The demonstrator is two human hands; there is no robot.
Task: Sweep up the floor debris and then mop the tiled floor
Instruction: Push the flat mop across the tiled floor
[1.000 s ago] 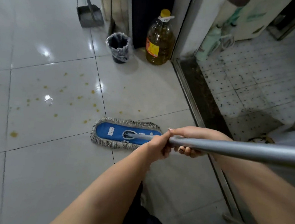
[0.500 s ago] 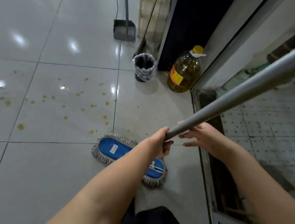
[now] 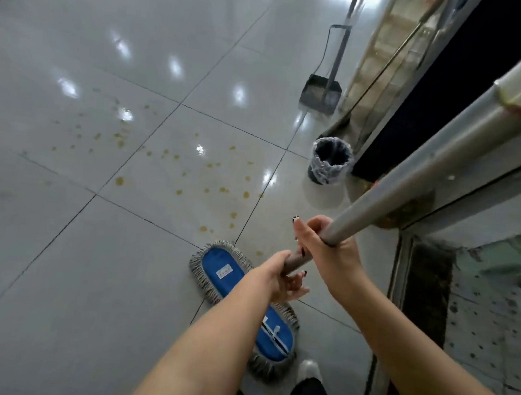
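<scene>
A flat mop with a blue head (image 3: 220,268) and grey fringe lies on the glossy grey tiled floor (image 3: 56,289), near my feet. Its grey metal handle (image 3: 418,176) rises to the upper right. My left hand (image 3: 280,278) grips the handle low down, and my right hand (image 3: 324,250) is closed around it just above. My left forearm hides the middle of the mop head. Yellow-brown spots (image 3: 211,164) are scattered over the tiles beyond the mop.
A small lined bin (image 3: 330,161) stands by the dark doorway at right. A dustpan with a long handle (image 3: 320,94) and a broom (image 3: 352,110) lean farther back. A metal door track (image 3: 399,272) and speckled floor lie to the right. My shoe (image 3: 308,370) is beside the mop.
The view has swung left and the mop head has turned and slid closer to my feet. My right hand, loose on the handle before, now grips it.
</scene>
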